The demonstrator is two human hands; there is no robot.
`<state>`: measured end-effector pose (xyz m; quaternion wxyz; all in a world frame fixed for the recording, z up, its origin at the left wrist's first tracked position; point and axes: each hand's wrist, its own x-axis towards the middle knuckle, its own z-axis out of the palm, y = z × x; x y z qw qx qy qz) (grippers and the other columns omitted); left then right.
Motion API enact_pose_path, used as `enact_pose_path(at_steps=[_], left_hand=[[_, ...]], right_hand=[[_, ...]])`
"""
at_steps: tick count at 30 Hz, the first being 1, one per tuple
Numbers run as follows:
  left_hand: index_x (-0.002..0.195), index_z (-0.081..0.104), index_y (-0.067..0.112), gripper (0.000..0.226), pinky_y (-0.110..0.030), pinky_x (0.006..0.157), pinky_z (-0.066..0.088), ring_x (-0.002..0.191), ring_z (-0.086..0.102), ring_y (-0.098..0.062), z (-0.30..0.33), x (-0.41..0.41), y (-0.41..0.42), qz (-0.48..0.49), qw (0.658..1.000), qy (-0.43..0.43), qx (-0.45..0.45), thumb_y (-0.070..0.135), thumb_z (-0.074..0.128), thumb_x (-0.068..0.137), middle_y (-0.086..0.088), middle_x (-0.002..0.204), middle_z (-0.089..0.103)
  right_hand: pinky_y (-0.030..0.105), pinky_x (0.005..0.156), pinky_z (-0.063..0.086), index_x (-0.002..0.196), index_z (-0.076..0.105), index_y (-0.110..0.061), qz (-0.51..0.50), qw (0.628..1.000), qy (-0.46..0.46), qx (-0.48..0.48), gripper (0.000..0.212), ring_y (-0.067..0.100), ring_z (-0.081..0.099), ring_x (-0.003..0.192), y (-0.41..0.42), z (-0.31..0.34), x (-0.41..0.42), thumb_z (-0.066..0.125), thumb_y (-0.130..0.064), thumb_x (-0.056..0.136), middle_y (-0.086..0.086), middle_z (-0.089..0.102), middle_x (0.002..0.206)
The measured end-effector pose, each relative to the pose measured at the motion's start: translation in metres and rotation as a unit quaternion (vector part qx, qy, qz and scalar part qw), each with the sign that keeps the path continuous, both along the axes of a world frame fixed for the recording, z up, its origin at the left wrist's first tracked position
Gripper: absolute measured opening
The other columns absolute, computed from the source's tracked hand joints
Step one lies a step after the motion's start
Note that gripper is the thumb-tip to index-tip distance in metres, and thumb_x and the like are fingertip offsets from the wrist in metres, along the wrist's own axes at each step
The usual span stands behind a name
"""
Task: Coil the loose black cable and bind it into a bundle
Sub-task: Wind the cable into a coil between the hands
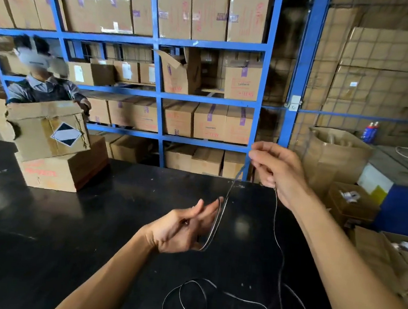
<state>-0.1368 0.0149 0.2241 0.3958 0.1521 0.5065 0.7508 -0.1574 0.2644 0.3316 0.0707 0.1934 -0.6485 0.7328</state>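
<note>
A thin black cable (pixel 278 243) runs between both hands over the black table (pixel 41 226). My left hand (pixel 183 227) is held flat with fingers stretched out, and a few loops of the cable are wound around it from fingertips to heel. My right hand (pixel 276 168) is raised above and to the right, pinching the cable between thumb and fingers. From the right hand the cable hangs down and lies in loose curls (pixel 191 300) on the table near the front edge.
Two stacked cardboard boxes (pixel 51 149) stand on the table's far left, with a person (pixel 42 84) behind them. Blue shelving (pixel 159 40) full of cartons fills the back. Open boxes (pixel 353 201) and a blue bin (pixel 404 211) sit right of the table.
</note>
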Motion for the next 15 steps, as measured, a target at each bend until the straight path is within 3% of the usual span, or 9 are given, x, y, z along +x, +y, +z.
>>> enact_pose_path(at_steps=[2, 4, 6, 7, 9, 11, 13, 15], left_hand=[[0.154, 0.031, 0.044, 0.053, -0.03, 0.097, 0.035, 0.127, 0.045, -0.006, 0.002, 0.015, 0.012, -0.04, 0.999, 0.01, -0.008, 0.056, 0.037, 0.102, 0.014, 0.166, 0.021], [0.155, 0.025, 0.046, 0.055, -0.039, 0.104, 0.032, 0.146, 0.03, -0.02, 0.005, 0.025, 0.016, -0.069, 0.997, 0.036, 0.0, 0.056, 0.034, 0.102, 0.013, 0.165, 0.025], [0.156, 0.021, 0.045, 0.057, -0.054, 0.113, 0.019, 0.154, 0.008, -0.031, 0.01, 0.031, 0.016, -0.099, 0.992, 0.067, 0.048, 0.056, 0.032, 0.102, 0.008, 0.166, 0.024], [0.157, 0.02, 0.043, 0.057, -0.06, 0.116, 0.012, 0.154, 0.008, -0.032, 0.015, 0.033, 0.016, -0.106, 0.987, 0.085, 0.08, 0.056, 0.031, 0.102, 0.005, 0.167, 0.023], [0.157, 0.018, 0.041, 0.057, -0.068, 0.116, -0.001, 0.154, 0.002, -0.038, 0.027, 0.034, 0.014, -0.115, 0.977, 0.109, 0.141, 0.054, 0.028, 0.103, -0.001, 0.168, 0.018], [0.158, 0.015, 0.04, 0.057, -0.072, 0.112, -0.012, 0.151, -0.014, -0.045, 0.044, 0.027, 0.01, -0.112, 0.966, 0.116, 0.2, 0.053, 0.026, 0.103, -0.008, 0.169, 0.009], [0.158, 0.016, 0.04, 0.057, -0.074, 0.112, -0.011, 0.151, -0.009, -0.046, 0.063, 0.016, 0.001, -0.082, 0.961, 0.117, 0.238, 0.051, 0.028, 0.103, -0.011, 0.169, 0.006], [0.157, 0.022, 0.041, 0.057, -0.073, 0.114, -0.001, 0.151, 0.006, -0.044, 0.078, 0.001, -0.011, -0.016, 0.965, 0.119, 0.235, 0.051, 0.03, 0.101, -0.011, 0.168, 0.013]], right_hand=[[0.014, 0.034, 0.033, 0.092, 0.079, -0.026, -0.016, 0.999, 0.007, 0.035, 0.011, 0.002, 0.044, 0.039, -0.005, 0.005, -0.009, 0.075, -0.024, 0.082, 0.002, 0.074, 0.078], [0.007, 0.039, 0.037, 0.089, 0.078, -0.03, -0.061, 0.994, 0.015, 0.09, 0.014, -0.003, 0.055, 0.044, -0.013, -0.001, -0.016, 0.07, -0.02, 0.087, -0.001, 0.078, 0.082], [0.006, 0.042, 0.041, 0.088, 0.077, -0.037, -0.107, 0.984, -0.001, 0.144, 0.019, -0.01, 0.06, 0.052, -0.022, -0.018, -0.02, 0.068, -0.021, 0.092, -0.012, 0.078, 0.084], [0.008, 0.045, 0.043, 0.089, 0.076, -0.04, -0.115, 0.979, -0.023, 0.165, 0.017, -0.01, 0.062, 0.055, -0.027, -0.029, -0.02, 0.069, -0.025, 0.092, -0.016, 0.077, 0.086], [0.017, 0.052, 0.048, 0.089, 0.076, -0.042, -0.086, 0.979, -0.082, 0.168, 0.008, 0.002, 0.066, 0.061, -0.037, -0.056, -0.015, 0.069, -0.041, 0.085, -0.015, 0.077, 0.083], [0.023, 0.053, 0.047, 0.087, 0.077, -0.04, -0.057, 0.977, -0.127, 0.164, 0.014, 0.009, 0.064, 0.053, -0.047, -0.088, -0.007, 0.065, -0.048, 0.084, -0.009, 0.075, 0.071], [0.022, 0.044, 0.035, 0.092, 0.078, -0.037, -0.021, 0.978, -0.14, 0.153, 0.015, 0.009, 0.049, 0.044, -0.055, -0.117, 0.005, 0.063, -0.038, 0.096, -0.006, 0.068, 0.061], [0.021, 0.04, 0.029, 0.098, 0.079, -0.029, 0.028, 0.98, -0.122, 0.152, 0.019, 0.009, 0.043, 0.045, -0.06, -0.137, 0.019, 0.062, -0.038, 0.099, -0.004, 0.063, 0.063]])
